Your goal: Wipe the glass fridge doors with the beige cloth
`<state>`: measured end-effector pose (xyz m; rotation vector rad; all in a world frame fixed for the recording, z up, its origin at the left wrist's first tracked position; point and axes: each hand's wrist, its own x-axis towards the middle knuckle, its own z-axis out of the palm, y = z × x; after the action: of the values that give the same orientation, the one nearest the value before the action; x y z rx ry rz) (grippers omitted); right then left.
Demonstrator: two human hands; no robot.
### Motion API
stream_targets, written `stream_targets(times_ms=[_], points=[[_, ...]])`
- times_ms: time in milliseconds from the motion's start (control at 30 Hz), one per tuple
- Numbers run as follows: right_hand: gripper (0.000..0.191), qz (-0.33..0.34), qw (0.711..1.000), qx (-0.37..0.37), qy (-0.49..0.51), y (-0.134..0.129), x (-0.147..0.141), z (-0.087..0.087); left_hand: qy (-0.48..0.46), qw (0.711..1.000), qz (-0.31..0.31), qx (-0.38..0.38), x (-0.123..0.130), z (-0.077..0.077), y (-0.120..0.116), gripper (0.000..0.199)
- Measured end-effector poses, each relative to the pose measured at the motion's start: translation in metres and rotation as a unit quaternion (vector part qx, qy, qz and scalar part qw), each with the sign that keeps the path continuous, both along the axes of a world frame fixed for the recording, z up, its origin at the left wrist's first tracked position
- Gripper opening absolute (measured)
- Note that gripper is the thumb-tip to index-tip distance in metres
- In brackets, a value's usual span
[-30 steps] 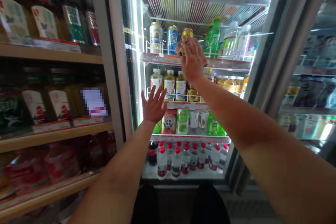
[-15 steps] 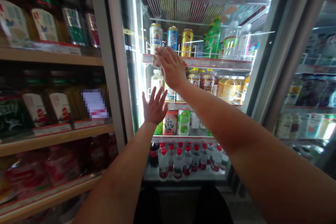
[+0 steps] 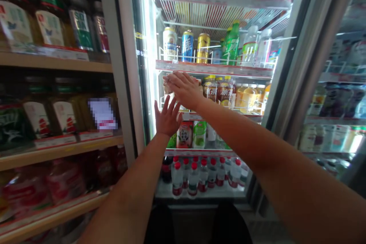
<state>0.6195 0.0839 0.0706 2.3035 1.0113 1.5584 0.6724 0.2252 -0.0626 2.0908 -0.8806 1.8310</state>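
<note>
My right hand (image 3: pixel 184 90) lies flat over a crumpled light-brown cloth (image 3: pixel 167 88), pressing it to the glass door of a lit drinks fridge. Only the cloth's edges show past my fingers; the palm hides the rest. Just below and to the left, my left hand (image 3: pixel 166 119) is spread against the glass with nothing in it. Behind the glass, a shelf of cans, among them a blue can (image 3: pixel 187 46) and a gold can (image 3: pixel 203 48), sits above my right hand. Bottles with yellow caps (image 3: pixel 211 89) stand to its right.
Wooden shelves (image 3: pixel 57 68) with large bottles stand on the left, beside the fridge's grey frame (image 3: pixel 121 65). A pixelated bright patch (image 3: pixel 103 113) covers something on the middle shelf. At the fridge bottom stand several red-capped bottles (image 3: pixel 193 179). Another fridge (image 3: pixel 337 118) is at right.
My right hand has slid down the glass with the cloth, from the can shelf's edge to the bottle row below. The left hand has stayed in place.
</note>
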Motion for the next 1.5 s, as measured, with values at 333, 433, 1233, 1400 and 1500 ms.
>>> stream_targets(times_ms=[333, 433, 1233, 1400, 1500], points=[[0.055, -0.011, 0.998, 0.048, -0.027, -0.028, 0.0, 0.003, -0.009, 1.0, 0.003, -0.003, -0.004, 0.0, -0.001, 0.058], [0.051, -0.011, 1.0, -0.015, -0.021, -0.035, -0.001, 0.0, -0.021, 1.0, -0.005, -0.006, -0.002, 0.0, -0.001, 0.057], [0.05, -0.025, 0.997, 0.061, -0.05, -0.078, -0.012, -0.012, -0.042, 0.999, 0.0, -0.006, 0.0, -0.001, -0.001, 0.058], [0.046, -0.027, 0.998, 0.006, -0.05, -0.085, -0.016, -0.018, -0.056, 0.998, 0.006, -0.007, 0.001, -0.001, -0.001, 0.057], [0.048, -0.023, 0.993, 0.083, -0.081, -0.088, -0.011, -0.012, -0.038, 0.999, 0.002, -0.008, 0.0, 0.0, -0.001, 0.057]])
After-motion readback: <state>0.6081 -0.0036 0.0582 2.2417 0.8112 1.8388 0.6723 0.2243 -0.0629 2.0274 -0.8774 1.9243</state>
